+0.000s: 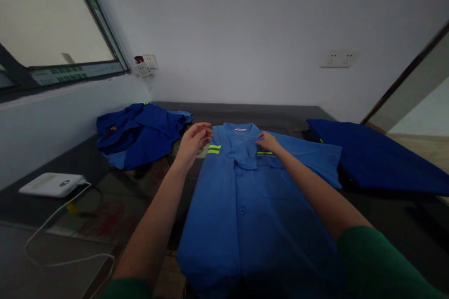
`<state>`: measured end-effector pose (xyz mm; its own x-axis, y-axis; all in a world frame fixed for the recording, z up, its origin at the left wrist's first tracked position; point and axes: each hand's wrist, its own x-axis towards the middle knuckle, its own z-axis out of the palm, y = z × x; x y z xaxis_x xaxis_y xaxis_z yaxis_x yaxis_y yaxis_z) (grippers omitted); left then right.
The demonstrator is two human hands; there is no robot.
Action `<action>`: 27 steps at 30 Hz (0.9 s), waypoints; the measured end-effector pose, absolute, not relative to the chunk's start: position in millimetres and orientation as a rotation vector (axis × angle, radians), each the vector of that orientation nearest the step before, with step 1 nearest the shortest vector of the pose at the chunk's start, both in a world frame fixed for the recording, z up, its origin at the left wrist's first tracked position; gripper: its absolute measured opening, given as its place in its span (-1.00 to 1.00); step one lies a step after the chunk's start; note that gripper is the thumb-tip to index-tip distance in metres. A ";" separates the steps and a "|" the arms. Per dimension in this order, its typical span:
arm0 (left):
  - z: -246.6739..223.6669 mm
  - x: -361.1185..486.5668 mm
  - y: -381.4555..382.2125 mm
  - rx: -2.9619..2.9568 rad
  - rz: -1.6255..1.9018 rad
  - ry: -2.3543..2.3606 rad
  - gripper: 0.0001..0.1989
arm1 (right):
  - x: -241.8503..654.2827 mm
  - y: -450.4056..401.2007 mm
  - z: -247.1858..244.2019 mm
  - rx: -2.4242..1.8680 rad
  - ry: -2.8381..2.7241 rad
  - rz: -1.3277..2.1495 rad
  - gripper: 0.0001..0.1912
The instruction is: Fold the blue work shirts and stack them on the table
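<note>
A blue shirt (217, 210) with yellow-green stripes lies spread on the dark table, its collar toward the wall. One sleeve stretches out to the right; on the left the shirt's edge runs straight down, and a flap of cloth lies across the chest below the collar. My left hand (196, 140) is beside the left shoulder, fingers apart and curved, with nothing visible in it. At the right side of the collar, my right hand (268, 142) has its thumb and finger together at the shirt's upper chest; whatever they pinch is too small to make out.
Crumpled blue clothing (150, 131) lies at the back left. A folded dark blue pile (372, 154) sits at the right. On the left of the table (277, 112) is a white device (54, 184) with a cable (49, 219). A wall stands behind.
</note>
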<state>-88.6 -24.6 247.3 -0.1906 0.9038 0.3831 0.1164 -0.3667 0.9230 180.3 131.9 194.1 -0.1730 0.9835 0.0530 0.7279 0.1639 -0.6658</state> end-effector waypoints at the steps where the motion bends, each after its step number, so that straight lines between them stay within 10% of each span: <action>1: 238.8 -96.6 11.5 1.466 1.607 1.365 -0.67 | 177.8 135.9 190.3 -1.626 -1.921 0.748 -0.68; 17: 159.9 -123.2 188.5 2.175 1.110 1.642 -0.76 | 180.6 115.5 157.3 -1.258 -1.163 1.285 -0.56; 27: 144.0 -118.5 195.0 2.270 0.896 1.663 -0.76 | 187.4 87.2 191.8 -1.334 -1.820 1.248 -0.70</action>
